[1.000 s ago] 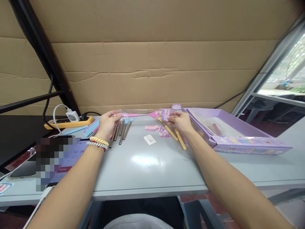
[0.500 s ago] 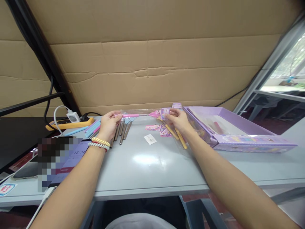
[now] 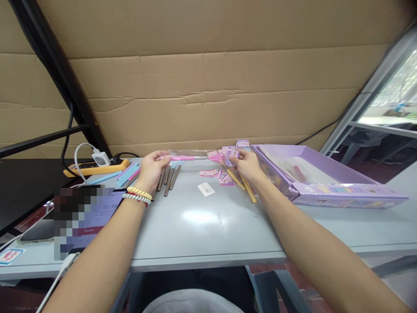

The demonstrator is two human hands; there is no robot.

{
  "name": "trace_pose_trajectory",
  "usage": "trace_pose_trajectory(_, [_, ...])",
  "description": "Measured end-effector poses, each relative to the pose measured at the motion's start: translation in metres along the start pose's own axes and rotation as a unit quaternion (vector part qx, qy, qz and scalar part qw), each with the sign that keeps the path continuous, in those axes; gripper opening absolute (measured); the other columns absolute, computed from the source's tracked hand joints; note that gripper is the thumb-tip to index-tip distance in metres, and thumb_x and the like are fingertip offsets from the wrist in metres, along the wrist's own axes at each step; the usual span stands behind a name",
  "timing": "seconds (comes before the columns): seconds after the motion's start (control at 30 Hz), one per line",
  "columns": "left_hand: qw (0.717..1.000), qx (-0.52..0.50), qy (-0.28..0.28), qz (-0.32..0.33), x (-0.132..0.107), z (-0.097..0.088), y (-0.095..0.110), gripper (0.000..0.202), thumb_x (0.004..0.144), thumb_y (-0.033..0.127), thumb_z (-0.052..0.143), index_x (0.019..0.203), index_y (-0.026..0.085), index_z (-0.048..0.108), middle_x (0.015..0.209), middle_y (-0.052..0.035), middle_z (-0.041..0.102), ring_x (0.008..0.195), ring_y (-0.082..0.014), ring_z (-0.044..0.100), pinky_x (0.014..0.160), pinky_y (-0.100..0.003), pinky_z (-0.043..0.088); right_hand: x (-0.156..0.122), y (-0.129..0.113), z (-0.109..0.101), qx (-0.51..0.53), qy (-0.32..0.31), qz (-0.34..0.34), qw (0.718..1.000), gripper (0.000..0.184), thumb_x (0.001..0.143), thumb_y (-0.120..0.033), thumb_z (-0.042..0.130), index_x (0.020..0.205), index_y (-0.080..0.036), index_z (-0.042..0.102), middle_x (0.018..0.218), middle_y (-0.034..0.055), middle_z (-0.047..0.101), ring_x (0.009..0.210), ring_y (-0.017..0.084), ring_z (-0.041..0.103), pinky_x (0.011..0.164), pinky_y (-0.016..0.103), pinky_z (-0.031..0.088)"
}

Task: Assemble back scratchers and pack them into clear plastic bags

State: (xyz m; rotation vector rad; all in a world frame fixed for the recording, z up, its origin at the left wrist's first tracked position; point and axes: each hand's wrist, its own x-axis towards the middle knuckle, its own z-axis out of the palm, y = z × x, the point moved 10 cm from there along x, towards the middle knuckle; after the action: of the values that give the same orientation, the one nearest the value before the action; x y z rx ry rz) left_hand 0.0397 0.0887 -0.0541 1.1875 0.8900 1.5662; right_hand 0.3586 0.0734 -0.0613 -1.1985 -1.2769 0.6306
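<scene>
Grey and glossy, the tabletop (image 3: 202, 234) runs from its front edge, nearest the body, back towards the far wall. On its left lies a device with a lit screen (image 3: 103, 211), beside the left forearm. Further in, a small white label (image 3: 206, 189) lies flat by itself. Yellow handles (image 3: 249, 190) slant just left of the right forearm, and a row of metal handles (image 3: 167, 180) points forward close to the left hand (image 3: 153, 167), whose wrist wears coiled bands (image 3: 138, 194). Near the middle, pink printed cards (image 3: 210, 173) lie loosely together.

Just beyond them, a pink-handled utensil (image 3: 182, 158) in a clear wrapper (image 3: 195, 153) stretches crosswise between both hands. The left fingers pinch the wrapper at the handle end; the right hand (image 3: 248, 166) has its fingers closed on a purple printed card (image 3: 232, 158) at the other end. To the right sits an open purple box (image 3: 345, 196). At the back left rests a yellow power strip (image 3: 121, 166), before brown cardboard (image 3: 211, 78).
</scene>
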Motion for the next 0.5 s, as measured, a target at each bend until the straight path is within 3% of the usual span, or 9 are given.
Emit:
trace_pose_trajectory(0.07, [0.999, 0.013, -0.024, -0.019, 0.000, 0.004, -0.005, 0.038, 0.042, 0.026, 0.082, 0.071, 0.014, 0.062, 0.062, 0.0008, 0.060, 0.056, -0.0097, 0.054, 0.055, -0.023, 0.043, 0.005, 0.004, -0.009, -0.018, 0.031, -0.005, 0.999, 0.018, 0.064, -0.030, 0.061, 0.075, -0.017, 0.056, 0.064, -0.0009, 0.057, 0.054, 0.011, 0.050, 0.049, 0.022, 0.042])
trace_pose_trajectory(0.23, [0.976, 0.136, -0.156, -0.067, -0.013, 0.028, -0.018, 0.033, 0.046, 0.024, 0.082, 0.072, 0.014, 0.065, 0.056, 0.0003, 0.058, 0.049, -0.0111, 0.052, 0.047, -0.022, 0.038, 0.008, 0.000, -0.033, -0.092, 0.122, -0.024, 0.988, 0.010, 0.070, -0.024, 0.056, 0.076, -0.017, 0.056, 0.069, 0.0009, 0.058, 0.061, 0.013, 0.051, 0.054, 0.023, 0.043])
trace_pose_trajectory(0.4, [0.938, 0.200, -0.255, -0.121, -0.033, 0.047, -0.026, 0.030, 0.049, 0.024, 0.081, 0.074, 0.016, 0.068, 0.055, -0.0026, 0.061, 0.046, -0.0138, 0.052, 0.042, -0.024, 0.038, 0.005, -0.008, -0.033, -0.048, 0.131, -0.055, 0.989, 0.013, 0.069, -0.027, 0.057, 0.078, -0.017, 0.057, 0.072, 0.0016, 0.060, 0.065, 0.014, 0.053, 0.056, 0.024, 0.044])
trace_pose_trajectory(0.5, [0.903, 0.226, -0.338, -0.141, -0.048, 0.060, -0.030, 0.019, 0.052, 0.028, 0.079, 0.064, 0.017, 0.068, 0.053, -0.0039, 0.061, 0.044, -0.0141, 0.051, 0.039, -0.024, 0.035, 0.003, -0.010, -0.029, -0.011, 0.126, -0.065, 0.990, 0.020, 0.067, -0.033, 0.061, 0.080, -0.018, 0.058, 0.074, 0.0018, 0.060, 0.064, 0.014, 0.053, 0.054, 0.023, 0.044])
